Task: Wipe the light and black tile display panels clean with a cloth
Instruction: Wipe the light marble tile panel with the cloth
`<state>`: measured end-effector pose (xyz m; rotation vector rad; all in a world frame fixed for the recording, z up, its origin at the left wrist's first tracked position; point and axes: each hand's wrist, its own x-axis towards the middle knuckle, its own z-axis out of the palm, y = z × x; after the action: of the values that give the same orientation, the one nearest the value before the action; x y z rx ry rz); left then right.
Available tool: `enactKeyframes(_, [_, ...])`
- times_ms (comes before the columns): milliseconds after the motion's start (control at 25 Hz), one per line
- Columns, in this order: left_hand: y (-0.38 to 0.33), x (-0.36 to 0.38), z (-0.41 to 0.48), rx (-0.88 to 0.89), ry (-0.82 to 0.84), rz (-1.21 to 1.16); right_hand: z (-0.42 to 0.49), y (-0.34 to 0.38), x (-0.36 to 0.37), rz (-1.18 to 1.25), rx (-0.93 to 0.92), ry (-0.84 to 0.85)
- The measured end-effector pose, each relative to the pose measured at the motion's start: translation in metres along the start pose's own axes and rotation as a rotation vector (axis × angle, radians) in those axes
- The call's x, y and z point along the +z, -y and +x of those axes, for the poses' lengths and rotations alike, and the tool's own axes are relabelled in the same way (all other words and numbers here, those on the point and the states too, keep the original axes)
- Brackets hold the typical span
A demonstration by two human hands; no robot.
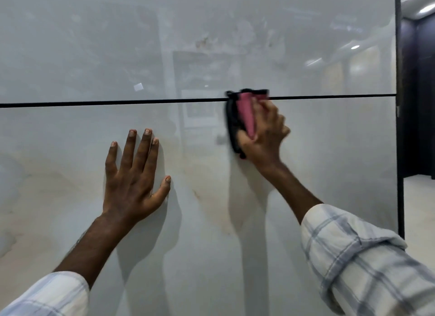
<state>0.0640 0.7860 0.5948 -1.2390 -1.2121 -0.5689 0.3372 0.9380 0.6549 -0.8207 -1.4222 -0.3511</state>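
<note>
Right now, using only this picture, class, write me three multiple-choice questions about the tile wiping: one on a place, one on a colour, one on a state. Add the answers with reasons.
1. Where does the cloth sit?
A) on the floor
B) over the dark joint above the lower panel
C) on a sleeve

2. What colours is the cloth?
A) pink and black
B) green and white
C) plain yellow

3. How is the left hand?
A) curled round the cloth
B) out of view
C) flat on the lower panel, fingers straight

Answers:
1 B, the cloth straddles the joint line.
2 A, a pink fold shows against black fabric.
3 C, its palm lies on the tile while the right hand grips the cloth.
</note>
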Motion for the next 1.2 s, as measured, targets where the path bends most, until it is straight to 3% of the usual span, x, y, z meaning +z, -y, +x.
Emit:
enactKeyframes(80, [0.000,0.001,0.001,-0.001,-0.014,0.009,0.006,0.011,0.001,-0.034,-0.319,0.066])
enactKeyframes(120, [-0.001,0.001,0.001,-0.004,-0.020,0.010,0.012,0.003,0.000,-0.036,-0.366,0.062])
enactKeyframes(160, [-0.001,0.002,0.000,-0.007,-0.025,0.010,0.016,-0.011,-0.001,-0.038,-0.325,0.033])
enactKeyframes(360, [-0.002,0.003,0.000,-0.013,-0.010,0.058,0.020,-0.044,0.001,0.070,0.250,-0.145])
enactKeyframes(760, [0.004,-0.014,0.002,0.041,0.098,0.010,-0.031,0.075,0.027,0.016,-0.161,-0.002])
enactKeyframes(880, [0.042,-0.041,-0.007,0.087,0.071,0.006,-0.029,0.080,0.023,0.056,-0.088,0.011])
enactKeyframes(1000, [0.098,-0.062,-0.024,-0.124,-0.004,0.070,-0.026,0.108,0.026,0.099,0.066,-0.008])
enactKeyframes(1080, [0.131,-0.063,-0.040,-0.190,0.036,0.080,-0.034,0.146,0.033,0.075,0.083,-0.018])
enactKeyframes(1200, [0.156,-0.054,-0.067,-0.099,0.107,0.102,-0.067,0.206,0.051,-0.043,-0.210,0.029])
